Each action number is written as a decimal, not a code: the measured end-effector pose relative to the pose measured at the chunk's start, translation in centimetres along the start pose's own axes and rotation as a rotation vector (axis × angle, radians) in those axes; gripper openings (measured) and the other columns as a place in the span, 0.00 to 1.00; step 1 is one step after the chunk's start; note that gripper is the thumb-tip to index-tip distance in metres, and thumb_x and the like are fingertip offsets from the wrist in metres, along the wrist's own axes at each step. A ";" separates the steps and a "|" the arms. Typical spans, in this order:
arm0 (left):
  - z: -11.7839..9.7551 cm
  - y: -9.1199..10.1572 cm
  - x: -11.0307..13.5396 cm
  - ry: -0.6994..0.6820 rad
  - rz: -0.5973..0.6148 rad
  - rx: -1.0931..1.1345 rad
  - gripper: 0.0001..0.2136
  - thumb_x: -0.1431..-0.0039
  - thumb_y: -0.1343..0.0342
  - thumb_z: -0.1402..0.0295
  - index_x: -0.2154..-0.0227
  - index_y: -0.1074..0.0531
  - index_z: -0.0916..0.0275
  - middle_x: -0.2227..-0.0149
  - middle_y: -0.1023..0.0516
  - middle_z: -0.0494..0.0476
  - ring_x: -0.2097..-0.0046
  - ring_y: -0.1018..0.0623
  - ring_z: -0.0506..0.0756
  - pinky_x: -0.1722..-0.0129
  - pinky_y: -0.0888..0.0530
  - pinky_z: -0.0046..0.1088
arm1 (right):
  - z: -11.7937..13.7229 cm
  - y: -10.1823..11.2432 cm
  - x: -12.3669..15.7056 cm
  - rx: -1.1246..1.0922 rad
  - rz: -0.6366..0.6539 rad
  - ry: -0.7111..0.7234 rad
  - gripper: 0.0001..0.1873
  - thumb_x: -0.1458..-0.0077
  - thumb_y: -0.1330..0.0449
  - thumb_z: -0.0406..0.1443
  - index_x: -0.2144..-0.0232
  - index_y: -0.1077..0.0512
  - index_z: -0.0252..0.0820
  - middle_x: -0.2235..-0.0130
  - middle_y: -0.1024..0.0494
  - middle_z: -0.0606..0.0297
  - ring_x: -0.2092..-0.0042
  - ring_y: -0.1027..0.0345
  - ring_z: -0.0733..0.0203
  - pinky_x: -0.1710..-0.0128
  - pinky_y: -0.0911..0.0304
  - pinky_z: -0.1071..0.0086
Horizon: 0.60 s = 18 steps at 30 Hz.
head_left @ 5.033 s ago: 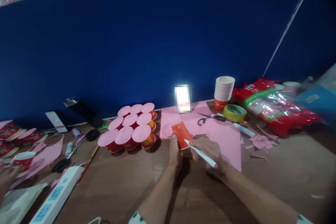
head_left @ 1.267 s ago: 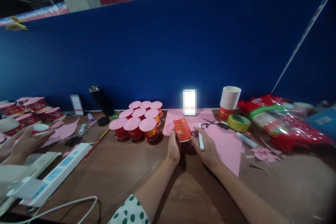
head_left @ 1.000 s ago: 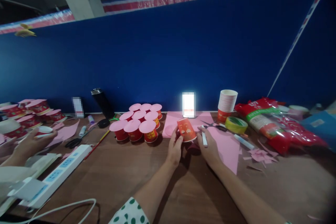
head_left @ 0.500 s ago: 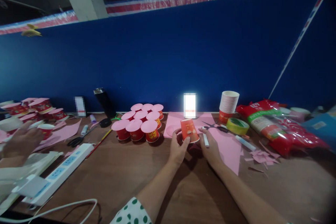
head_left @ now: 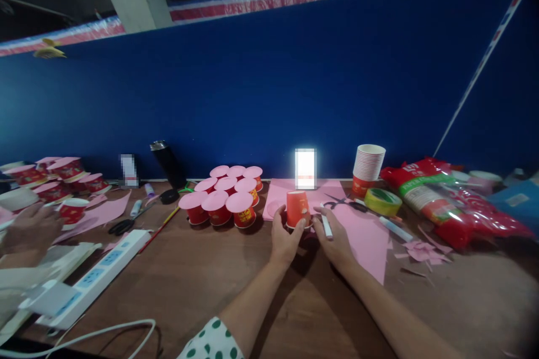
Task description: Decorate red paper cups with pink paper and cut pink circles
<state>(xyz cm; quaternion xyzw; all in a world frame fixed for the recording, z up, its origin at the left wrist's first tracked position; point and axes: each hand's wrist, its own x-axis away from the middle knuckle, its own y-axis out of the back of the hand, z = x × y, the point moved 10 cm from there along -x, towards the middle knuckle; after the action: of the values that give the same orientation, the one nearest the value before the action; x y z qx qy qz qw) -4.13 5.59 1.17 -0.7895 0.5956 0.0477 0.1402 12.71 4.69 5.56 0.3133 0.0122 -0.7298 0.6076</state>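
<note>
An orange-red paper cup (head_left: 297, 208) stands upside down in front of me, its white rim at the bottom. My left hand (head_left: 284, 239) is closed round the cup's left side. On the other side, my right hand (head_left: 337, 241) grips a white tube that looks like a glue stick (head_left: 327, 226), with its fingers close to the cup. Whether those fingertips touch the cup is hard to tell. Behind lies a sheet of pink paper (head_left: 366, 235). Left of my hands stand several red cups (head_left: 196, 215), upside down, topped with pink paper discs (head_left: 239, 202).
Right of the paper are scissors (head_left: 356, 205), a stack of paper cups (head_left: 369, 164), yellow tape (head_left: 382, 202), a red plastic bag (head_left: 433, 202) and pink scraps (head_left: 423, 251). A lit phone (head_left: 305, 168) leans at the back. Leftward are a power strip (head_left: 95, 277) and another person's hand (head_left: 31, 233).
The cup has gone from tilted to nearly upright and moved slightly left, turning in my left hand. My right hand, with the glue stick, has also shifted a little left.
</note>
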 end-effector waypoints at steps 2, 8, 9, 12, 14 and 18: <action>0.1 0.0 0.0 0.003 -0.003 -0.014 0.30 0.54 0.35 0.63 0.48 0.37 0.62 0.48 0.31 0.66 0.48 0.28 0.61 0.49 0.32 0.39 | 0.1 -0.1 0.0 0.004 0.008 0.006 0.15 0.44 0.47 0.40 0.56 0.32 0.40 0.63 0.21 0.58 0.63 0.25 0.54 0.63 0.30 0.62; -0.3 0.2 0.1 -0.002 -0.030 -0.004 0.32 0.60 0.32 0.63 0.50 0.34 0.61 0.48 0.31 0.65 0.47 0.29 0.62 0.47 0.34 0.40 | 0.1 -0.2 0.0 -0.006 0.017 0.037 0.14 0.44 0.47 0.39 0.56 0.33 0.41 0.63 0.20 0.57 0.62 0.25 0.54 0.62 0.30 0.61; -0.4 0.2 0.2 0.000 -0.035 -0.004 0.32 0.60 0.31 0.63 0.50 0.34 0.61 0.48 0.31 0.65 0.47 0.29 0.62 0.47 0.34 0.40 | 0.0 -0.3 0.0 -0.005 0.021 0.037 0.14 0.44 0.47 0.39 0.56 0.33 0.41 0.63 0.20 0.57 0.63 0.25 0.54 0.63 0.30 0.61; -0.5 0.3 0.2 0.002 -0.039 -0.030 0.33 0.61 0.31 0.63 0.49 0.35 0.61 0.49 0.30 0.65 0.48 0.29 0.62 0.47 0.34 0.40 | -0.2 -0.4 0.0 0.003 0.025 0.026 0.14 0.43 0.47 0.39 0.56 0.33 0.41 0.62 0.21 0.56 0.61 0.25 0.53 0.62 0.30 0.60; -0.5 0.3 0.2 -0.002 -0.035 -0.049 0.33 0.60 0.32 0.62 0.49 0.35 0.62 0.50 0.30 0.65 0.48 0.29 0.62 0.48 0.33 0.40 | -0.3 -0.4 0.1 0.002 0.031 0.020 0.14 0.43 0.48 0.39 0.55 0.33 0.41 0.62 0.21 0.57 0.61 0.25 0.53 0.61 0.30 0.60; -0.4 0.0 0.1 -0.009 -0.018 -0.002 0.31 0.60 0.32 0.63 0.50 0.34 0.61 0.49 0.30 0.65 0.48 0.29 0.62 0.47 0.33 0.41 | -0.2 -0.3 0.0 -0.011 0.022 0.020 0.14 0.44 0.48 0.38 0.56 0.33 0.41 0.62 0.21 0.57 0.61 0.25 0.54 0.61 0.30 0.61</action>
<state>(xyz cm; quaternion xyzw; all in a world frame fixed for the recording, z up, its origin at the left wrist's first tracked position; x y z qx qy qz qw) -4.14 5.34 1.50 -0.7947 0.5880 0.0504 0.1424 12.50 4.81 5.30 0.3173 0.0188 -0.7197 0.6172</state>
